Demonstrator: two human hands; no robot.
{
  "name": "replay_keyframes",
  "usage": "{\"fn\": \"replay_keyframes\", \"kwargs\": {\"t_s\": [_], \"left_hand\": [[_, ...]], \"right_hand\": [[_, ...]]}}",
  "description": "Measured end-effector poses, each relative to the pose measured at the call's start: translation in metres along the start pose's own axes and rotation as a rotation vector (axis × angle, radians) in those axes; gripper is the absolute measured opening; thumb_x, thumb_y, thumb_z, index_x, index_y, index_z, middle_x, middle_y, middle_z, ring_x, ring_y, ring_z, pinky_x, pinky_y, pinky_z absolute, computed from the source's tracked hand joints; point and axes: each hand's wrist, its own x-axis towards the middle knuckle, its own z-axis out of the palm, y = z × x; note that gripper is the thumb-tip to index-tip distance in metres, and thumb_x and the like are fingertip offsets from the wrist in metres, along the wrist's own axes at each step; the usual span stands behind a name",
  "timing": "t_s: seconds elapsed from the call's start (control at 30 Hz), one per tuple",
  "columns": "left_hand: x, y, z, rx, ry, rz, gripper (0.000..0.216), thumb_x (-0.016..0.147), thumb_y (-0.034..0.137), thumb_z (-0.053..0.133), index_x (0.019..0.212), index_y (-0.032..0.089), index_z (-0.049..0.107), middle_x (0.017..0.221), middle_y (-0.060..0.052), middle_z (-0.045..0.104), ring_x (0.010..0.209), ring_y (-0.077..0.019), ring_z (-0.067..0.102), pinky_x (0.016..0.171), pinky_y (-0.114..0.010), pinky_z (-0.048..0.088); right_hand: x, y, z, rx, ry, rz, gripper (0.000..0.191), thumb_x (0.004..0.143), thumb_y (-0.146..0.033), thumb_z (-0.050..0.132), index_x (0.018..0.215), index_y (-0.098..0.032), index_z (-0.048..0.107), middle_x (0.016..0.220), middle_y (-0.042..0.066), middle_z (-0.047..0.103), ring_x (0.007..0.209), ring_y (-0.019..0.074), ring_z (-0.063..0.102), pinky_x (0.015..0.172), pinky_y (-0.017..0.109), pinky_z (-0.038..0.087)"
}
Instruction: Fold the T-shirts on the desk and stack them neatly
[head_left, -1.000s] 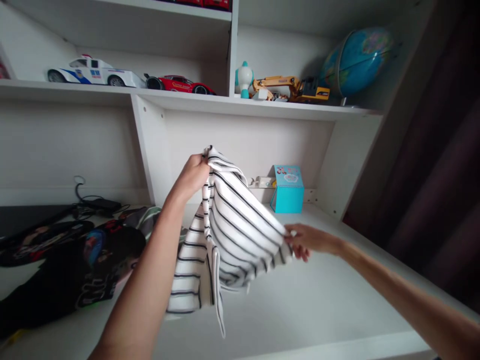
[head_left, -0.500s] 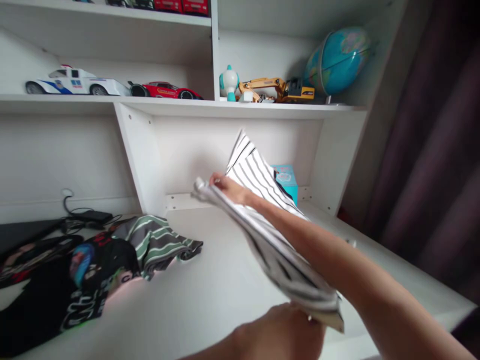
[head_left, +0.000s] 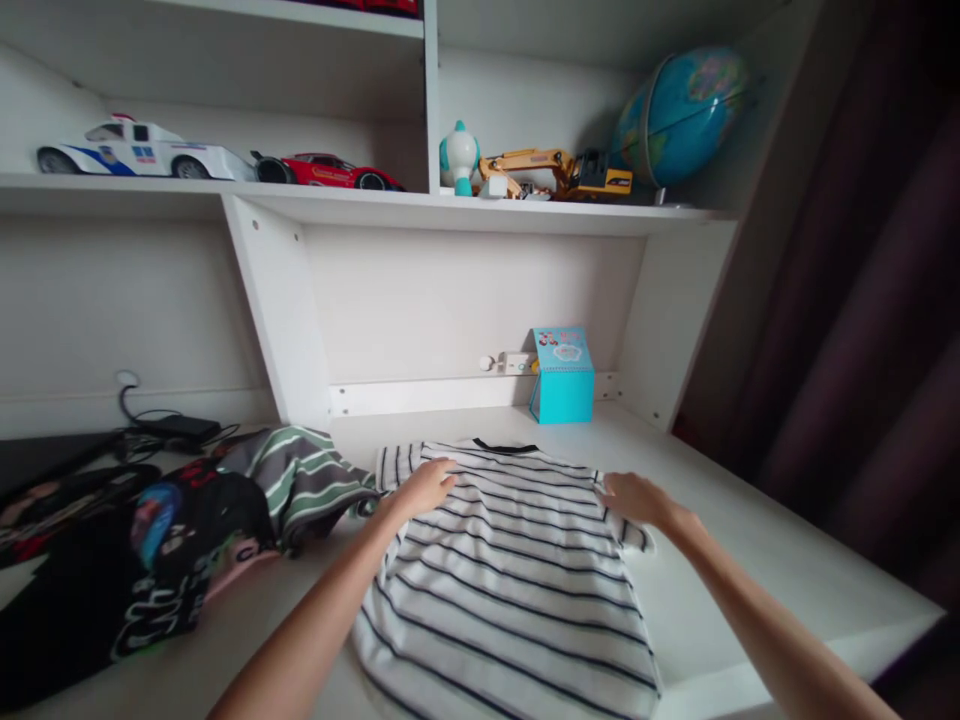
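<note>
On the table (head_left: 787, 550), the striped shirt (head_left: 510, 590) lies spread but creased — I judge I'm flattening it. My left hand (head_left: 426, 487) rests loosely open on it; whether my right hand (head_left: 643, 500) pinches the sleeve (head_left: 636, 538), I can't tell. Next seems to call for gentle outward smoothing.

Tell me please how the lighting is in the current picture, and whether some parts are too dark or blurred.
Head view: soft, uneven light, no harsh glare on the desk; the curtain at right sinks toward black; same view: a soft shadow beside the globe; dark lines of the striped shirt are distinct, lettering on the blue calendar too soft to read.
</note>
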Motion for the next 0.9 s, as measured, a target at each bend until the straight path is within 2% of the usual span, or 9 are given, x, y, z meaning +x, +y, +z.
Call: {"fn": "replay_keyframes", "kwargs": {"t_s": [0.13,0.23,0.37,0.47,0.53,0.63,0.73,0.8,0.9], "left_hand": [[0.019,-0.025,0.036,0.083,-0.060,-0.082,0.055,0.086,0.044,0.040,0.135,0.020,0.038,0.145,-0.012,0.028,0.133,-0.0330,0.021,0.105,-0.047,0.022],[0.010,-0.022,0.041,0.202,-0.088,-0.158,0.060,0.086,0.053,0.032,0.139,0.024,0.030,0.146,-0.011,0.025,0.132,-0.0360,0.022,0.103,-0.050,0.023],[0.004,-0.008,0.033,0.290,-0.140,-0.290,0.067,0.083,0.057,0.031,0.139,0.020,0.029,0.145,-0.016,0.027,0.128,-0.0397,0.029,0.100,-0.050,0.027],[0.011,0.002,0.028,0.296,-0.157,-0.360,0.070,0.082,0.057,0.033,0.138,0.015,0.032,0.142,-0.020,0.031,0.125,-0.0405,0.034,0.097,-0.051,0.030],[0.019,0.005,0.029,0.297,-0.155,-0.403,0.071,0.081,0.056,0.033,0.135,0.011,0.037,0.137,-0.023,0.038,0.123,-0.0402,0.037,0.096,-0.051,0.030],[0.029,0.002,0.033,0.295,-0.115,-0.457,0.073,0.081,0.056,0.032,0.134,0.006,0.037,0.136,-0.026,0.037,0.126,-0.0414,0.031,0.099,-0.052,0.024],[0.034,-0.013,0.039,0.278,-0.063,-0.495,0.075,0.083,0.057,0.026,0.139,0.006,0.027,0.143,-0.025,0.025,0.131,-0.0421,0.020,0.101,-0.054,0.019],[0.036,-0.028,0.040,0.263,-0.039,-0.529,0.079,0.083,0.061,0.019,0.140,0.007,0.022,0.144,-0.026,0.019,0.131,-0.0439,0.017,0.100,-0.056,0.018],[0.038,-0.049,0.038,0.234,-0.002,-0.567,0.089,0.078,0.071,0.015,0.141,0.009,0.018,0.145,-0.026,0.013,0.131,-0.0454,0.011,0.100,-0.058,0.016]], "right_hand": [[-0.012,0.009,0.045,-0.051,0.021,0.049,0.028,0.089,-0.025,0.046,0.115,-0.015,0.052,0.101,0.008,0.062,0.090,0.0192,0.060,0.079,0.038,0.048],[-0.004,0.010,0.058,-0.051,0.063,0.028,0.026,0.090,-0.014,0.038,0.109,-0.014,0.057,0.101,0.010,0.063,0.094,0.0196,0.060,0.082,0.035,0.046],[0.034,0.021,0.047,-0.044,0.128,0.051,0.027,0.090,-0.027,0.048,0.114,-0.016,0.053,0.118,0.007,0.056,0.104,0.0195,0.054,0.089,0.042,0.044],[0.067,0.021,0.027,-0.053,0.222,0.166,0.043,0.088,-0.032,0.052,0.128,-0.019,0.042,0.137,0.010,0.038,0.123,0.0274,0.039,0.097,0.052,0.035],[0.081,0.006,0.017,-0.053,0.283,0.205,0.049,0.091,-0.028,0.043,0.136,-0.014,0.031,0.144,0.017,0.024,0.130,0.0324,0.027,0.099,0.055,0.029],[0.077,-0.035,0.021,-0.036,0.301,0.054,0.051,0.094,-0.025,0.029,0.141,-0.008,0.021,0.147,0.021,0.013,0.134,0.0301,0.017,0.103,0.046,0.027],[0.056,-0.074,0.049,-0.015,0.213,-0.189,0.054,0.091,-0.048,0.029,0.141,-0.028,0.023,0.149,0.007,0.019,0.134,0.0268,0.019,0.102,0.043,0.030],[0.045,-0.085,0.069,-0.006,0.155,-0.266,0.056,0.086,-0.062,0.027,0.138,-0.040,0.024,0.148,0.001,0.021,0.134,0.0298,0.019,0.100,0.050,0.030],[0.046,-0.080,0.080,0.000,0.138,-0.277,0.057,0.087,-0.060,0.026,0.139,-0.039,0.022,0.148,0.001,0.021,0.135,0.0276,0.014,0.104,0.051,0.021]]}}
